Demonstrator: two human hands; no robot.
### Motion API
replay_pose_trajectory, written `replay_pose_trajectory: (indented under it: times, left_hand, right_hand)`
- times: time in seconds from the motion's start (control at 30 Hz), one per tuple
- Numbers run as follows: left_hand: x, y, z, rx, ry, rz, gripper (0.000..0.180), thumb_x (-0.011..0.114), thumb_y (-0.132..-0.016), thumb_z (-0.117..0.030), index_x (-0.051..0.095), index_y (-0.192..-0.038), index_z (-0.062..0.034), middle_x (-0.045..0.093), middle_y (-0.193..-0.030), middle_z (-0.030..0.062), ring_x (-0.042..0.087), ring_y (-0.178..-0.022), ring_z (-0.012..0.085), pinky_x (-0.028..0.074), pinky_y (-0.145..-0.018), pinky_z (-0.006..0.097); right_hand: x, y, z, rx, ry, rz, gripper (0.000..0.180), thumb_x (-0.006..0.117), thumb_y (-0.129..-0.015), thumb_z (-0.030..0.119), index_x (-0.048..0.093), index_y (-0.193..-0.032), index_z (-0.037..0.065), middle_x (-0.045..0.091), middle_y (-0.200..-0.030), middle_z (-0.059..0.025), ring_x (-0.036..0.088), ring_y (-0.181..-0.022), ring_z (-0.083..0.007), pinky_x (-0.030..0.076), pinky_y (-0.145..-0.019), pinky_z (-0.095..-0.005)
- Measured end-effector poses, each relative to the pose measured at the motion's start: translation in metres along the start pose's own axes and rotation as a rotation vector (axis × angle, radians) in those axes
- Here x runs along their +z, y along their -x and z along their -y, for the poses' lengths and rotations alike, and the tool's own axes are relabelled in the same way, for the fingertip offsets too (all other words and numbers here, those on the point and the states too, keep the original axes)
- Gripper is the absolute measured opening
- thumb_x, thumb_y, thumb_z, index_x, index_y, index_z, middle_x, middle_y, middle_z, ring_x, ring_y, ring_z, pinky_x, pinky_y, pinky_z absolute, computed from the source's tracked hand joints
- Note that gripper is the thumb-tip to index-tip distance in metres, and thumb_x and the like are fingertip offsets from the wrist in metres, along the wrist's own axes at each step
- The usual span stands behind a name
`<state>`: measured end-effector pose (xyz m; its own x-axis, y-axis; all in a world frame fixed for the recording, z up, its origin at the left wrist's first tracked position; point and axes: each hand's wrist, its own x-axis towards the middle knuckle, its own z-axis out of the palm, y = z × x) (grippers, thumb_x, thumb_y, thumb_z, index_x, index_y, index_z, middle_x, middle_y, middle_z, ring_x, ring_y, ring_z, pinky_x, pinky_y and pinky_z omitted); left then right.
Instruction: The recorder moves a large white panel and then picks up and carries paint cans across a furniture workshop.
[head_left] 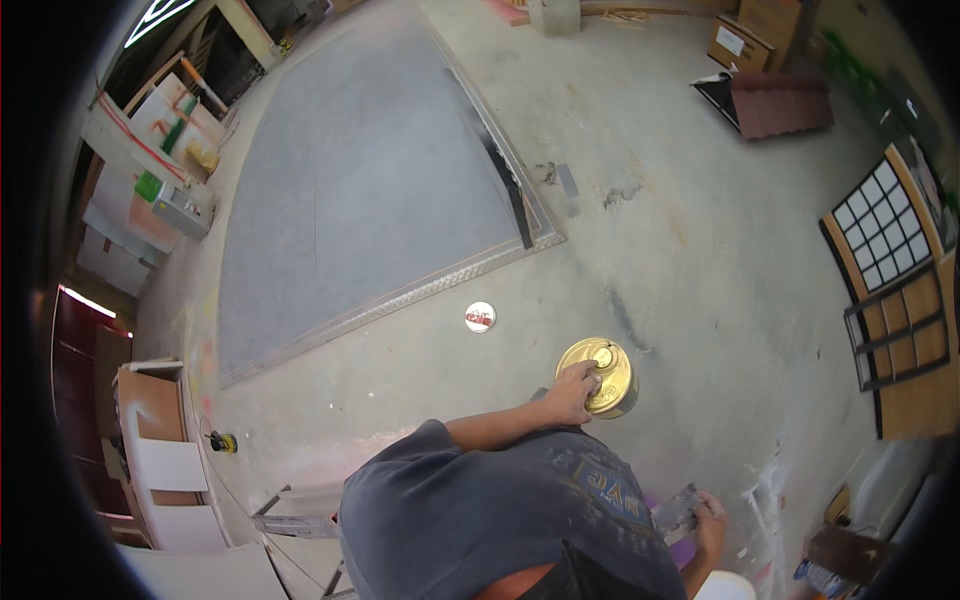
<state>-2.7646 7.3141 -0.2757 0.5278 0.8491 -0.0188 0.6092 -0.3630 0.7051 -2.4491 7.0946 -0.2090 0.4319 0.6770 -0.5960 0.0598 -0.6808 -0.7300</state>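
A round can with a gold top (622, 380) and a grey side is just beyond my chest. My left hand (570, 395) is closed at the near left part of that top, with its fingers on the lid beside a small round cap. Lower right, my right hand (710, 522) grips a flat, grey, smeared scraper-like blade (676, 514). Something purple shows under the blade, partly hidden by my shirt. A small white and red round disc (480, 317) lies on the floor, left of the can and apart from it.
A large grey platform (370, 190) with a metal edge strip lies ahead left. A ladder (300, 512) is at my lower left, near a small black and yellow can (223, 442). To the right lean framed grid panels (885, 230). A dark red ribbed piece (780, 104) and cardboard boxes (740, 47) are farther off.
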Motion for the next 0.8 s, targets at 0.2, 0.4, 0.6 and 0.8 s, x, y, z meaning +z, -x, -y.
replay_pose_trajectory:
  times: [0.2, 0.4, 0.6, 0.8]
  left_hand:
    - [-0.029, -0.062, 0.016, -0.03, -0.021, -0.016, 0.036, 0.068, -0.047, -0.016, 0.049, -0.076, -0.0054, 0.034, -0.115, 0.0189, 0.034, -0.105, 0.0346, 0.03, -0.087, 0.04]
    - [-0.017, -0.1, 0.039, -0.085, -0.075, -0.003, 0.044, 0.067, -0.047, -0.015, 0.052, -0.087, -0.0037, 0.033, -0.118, 0.0192, 0.035, -0.107, 0.0317, 0.029, -0.088, 0.04]
    - [0.059, -0.147, 0.08, -0.347, -0.133, -0.161, 0.045, 0.061, -0.049, -0.009, 0.051, -0.092, -0.0013, 0.038, -0.117, 0.0175, 0.035, -0.109, 0.0309, 0.028, -0.089, 0.043]
    - [0.13, -0.197, 0.112, -0.744, -0.192, -0.131, 0.035, 0.053, -0.061, -0.001, 0.05, -0.095, -0.0098, 0.032, -0.123, 0.006, 0.026, -0.115, 0.0329, 0.025, -0.09, 0.046]
  right_hand:
    - [0.032, -0.075, 0.121, -0.046, -0.015, 0.326, 0.036, 0.062, -0.056, -0.006, 0.053, -0.091, -0.004, 0.053, -0.069, -0.0029, 0.05, -0.063, -0.0086, 0.041, -0.055, -0.02]
    - [0.022, -0.181, 0.164, 0.058, 0.131, 0.727, 0.044, 0.066, -0.051, -0.008, 0.051, -0.091, -0.003, 0.055, -0.075, -0.0063, 0.053, -0.064, -0.0133, 0.044, -0.055, -0.0223]
    - [0.049, -0.325, 0.21, 0.019, 0.147, 0.387, 0.047, 0.059, -0.055, -0.01, 0.046, -0.101, -0.004, 0.055, -0.086, -0.0103, 0.054, -0.078, -0.0187, 0.045, -0.068, -0.0283]
    - [0.125, -0.481, 0.199, -0.066, -0.012, 0.504, 0.047, 0.06, -0.063, -0.001, 0.042, -0.105, -0.007, 0.054, -0.087, -0.0151, 0.054, -0.077, -0.0179, 0.043, -0.064, -0.0254]
